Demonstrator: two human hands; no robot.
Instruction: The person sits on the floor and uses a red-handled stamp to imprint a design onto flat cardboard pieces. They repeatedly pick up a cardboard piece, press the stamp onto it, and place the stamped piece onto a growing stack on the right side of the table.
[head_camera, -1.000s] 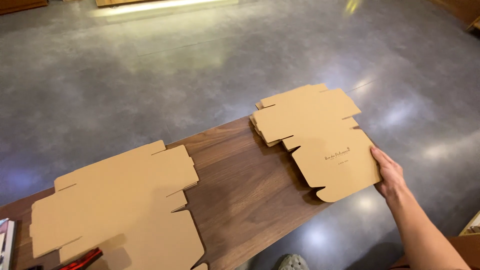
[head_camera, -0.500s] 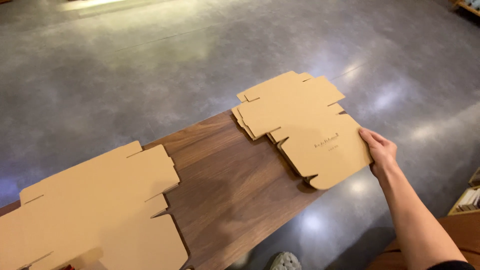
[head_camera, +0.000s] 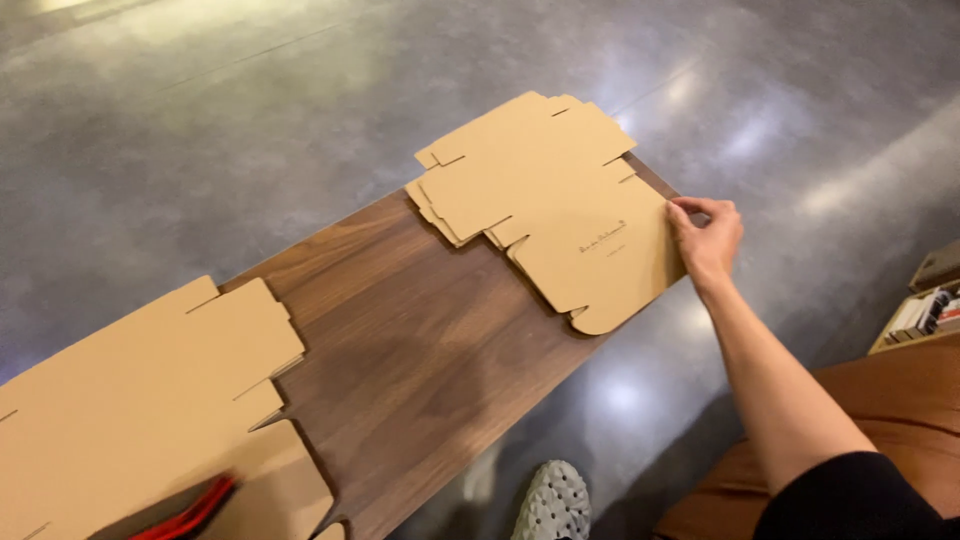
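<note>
Reaching out to the far end of the wooden counter (head_camera: 420, 350), the right hand (head_camera: 708, 240) meets the near corner of a stack of flat die-cut cardboard box blanks (head_camera: 550, 205). Its fingers (head_camera: 690, 208) are curled and pinching the edge of the top sheet, thumb below or at the rim; the exact pinch depth cannot be told. The left hand is not in view.

The stack lies at the counter's right end, with one rounded flap hanging past the counter edge over the grey floor (head_camera: 300, 120). The sheets sit slightly fanned, not squared.

Judgement on handling: the blanks look light and fairly stiff across the panels, but they would likely bend at the scored fold lines and at the narrow tabs. The surface appears smooth and dry, so sheets may slide over one another. A hold at a broad panel edge, as now, seems sounder than one at a tab or notch.

A second pile of blanks (head_camera: 140, 400) lies at the counter's left end, well apart, with a red item (head_camera: 190, 515) partly under it. A grey shoe (head_camera: 550, 500) shows below.
</note>
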